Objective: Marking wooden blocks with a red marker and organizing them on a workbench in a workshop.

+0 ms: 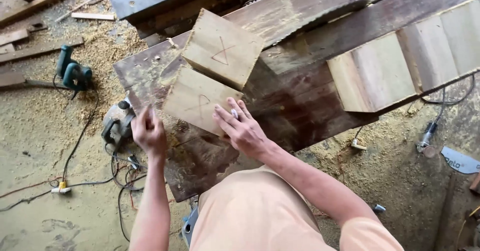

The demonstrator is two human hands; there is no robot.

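Two pale square wood blocks lie on a dark, worn workbench (300, 106). Each has a pencilled mark on its top face. The near block (192, 98) lies under my right hand (241, 128), which rests flat on its lower right corner with fingers spread. The far block (222, 48) sits tilted, overlapping the near one's upper edge. My left hand (148, 131) is at the near block's lower left edge with its fingers curled. Whether it holds anything is not clear.
A toothed saw blade (327, 12) rises from the bench top behind the blocks. Several pale boards (400, 66) lie side by side at the right. On the sawdust floor to the left are a green power tool (72, 73), a circular saw (117, 121) and cables (80, 141).
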